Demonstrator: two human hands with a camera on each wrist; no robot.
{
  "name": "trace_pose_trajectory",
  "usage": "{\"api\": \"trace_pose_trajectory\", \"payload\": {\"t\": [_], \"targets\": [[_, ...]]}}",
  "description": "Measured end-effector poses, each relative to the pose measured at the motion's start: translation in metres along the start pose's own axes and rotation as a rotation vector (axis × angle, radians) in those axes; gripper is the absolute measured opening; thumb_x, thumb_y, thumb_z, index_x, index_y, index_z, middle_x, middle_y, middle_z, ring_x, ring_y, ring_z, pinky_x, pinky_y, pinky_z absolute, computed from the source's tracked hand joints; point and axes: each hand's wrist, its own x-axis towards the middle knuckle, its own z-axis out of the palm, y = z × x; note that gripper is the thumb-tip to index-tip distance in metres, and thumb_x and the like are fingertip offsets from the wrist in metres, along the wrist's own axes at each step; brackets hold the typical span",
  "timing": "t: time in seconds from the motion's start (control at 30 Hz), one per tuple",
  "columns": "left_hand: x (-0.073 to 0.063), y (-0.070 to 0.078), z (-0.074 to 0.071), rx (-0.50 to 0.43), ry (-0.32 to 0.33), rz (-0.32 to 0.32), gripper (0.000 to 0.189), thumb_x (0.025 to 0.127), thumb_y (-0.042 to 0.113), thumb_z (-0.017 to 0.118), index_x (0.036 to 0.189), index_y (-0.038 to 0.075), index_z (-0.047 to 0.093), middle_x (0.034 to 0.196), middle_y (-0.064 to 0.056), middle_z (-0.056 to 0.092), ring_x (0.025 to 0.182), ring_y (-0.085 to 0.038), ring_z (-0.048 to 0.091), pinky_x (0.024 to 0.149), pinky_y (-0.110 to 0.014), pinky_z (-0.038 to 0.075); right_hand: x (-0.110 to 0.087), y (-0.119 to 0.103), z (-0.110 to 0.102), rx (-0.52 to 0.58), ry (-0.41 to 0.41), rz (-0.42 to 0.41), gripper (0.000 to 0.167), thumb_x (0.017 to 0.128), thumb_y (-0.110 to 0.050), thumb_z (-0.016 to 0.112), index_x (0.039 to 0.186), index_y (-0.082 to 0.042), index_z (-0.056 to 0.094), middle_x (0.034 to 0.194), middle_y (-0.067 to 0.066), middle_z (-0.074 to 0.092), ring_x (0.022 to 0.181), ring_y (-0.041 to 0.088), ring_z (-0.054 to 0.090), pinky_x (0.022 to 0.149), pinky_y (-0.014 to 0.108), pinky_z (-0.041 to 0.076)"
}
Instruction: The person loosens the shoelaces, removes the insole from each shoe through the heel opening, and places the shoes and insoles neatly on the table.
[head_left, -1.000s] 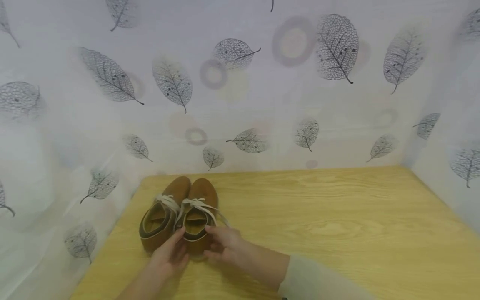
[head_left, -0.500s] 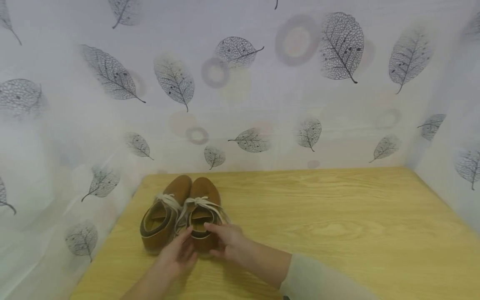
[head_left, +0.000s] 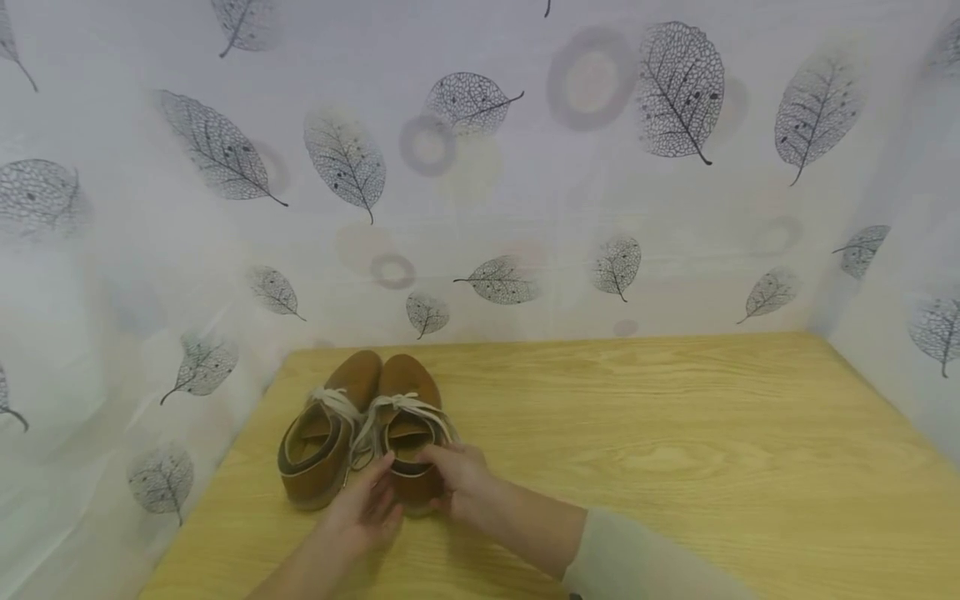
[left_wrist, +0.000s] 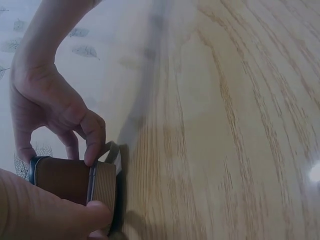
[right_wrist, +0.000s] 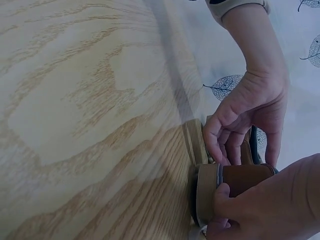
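A pair of brown lace-up shoes stands at the left of the wooden board in the head view, toes pointing away. My left hand (head_left: 360,512) and right hand (head_left: 468,479) hold the heel of the right-hand shoe (head_left: 408,379) from both sides. Each thumb lies at its collar, with the other fingers lower down. Both wrist views show fingertips against the sole's edge; the right hand (left_wrist: 55,100) and left hand (right_wrist: 250,112) face each other across the heel. Beside it, the left-hand shoe (head_left: 311,487) is untouched. Pale laces (head_left: 405,404) are tied in bows on both.
The wood-grain board (head_left: 637,450) extends to the right of the shoes. Pale sheeting (head_left: 525,192) printed with leaves rises behind it and along both sides. The shoes' toes are close to the back edge.
The heel of the right-hand shoe has swung slightly to the right, and both hands have moved with it. A gap between the two heels has widened. The left-hand shoe stays put.
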Motion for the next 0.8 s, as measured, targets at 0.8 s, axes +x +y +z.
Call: {"api": "trace_pose_trajectory", "payload": {"t": [0.8], "targets": [[-0.005, -0.015, 0.035, -0.148, -0.017, -0.044, 0.017, 0.081, 0.018, 0.075, 0.083, 0.016, 0.058, 0.097, 0.0, 0.051, 0.107, -0.02, 0.039, 0.105, -0.041, 0.042, -0.004, -0.007, -0.025, -0.017, 0.065, -0.142, 0.049, 0.084, -0.007, 0.064, 0.124, 0.015, 0.048, 0.122, 0.03, 0.055, 0.111, 0.037, 0.056, 0.1, 0.046, 0.045]]}}
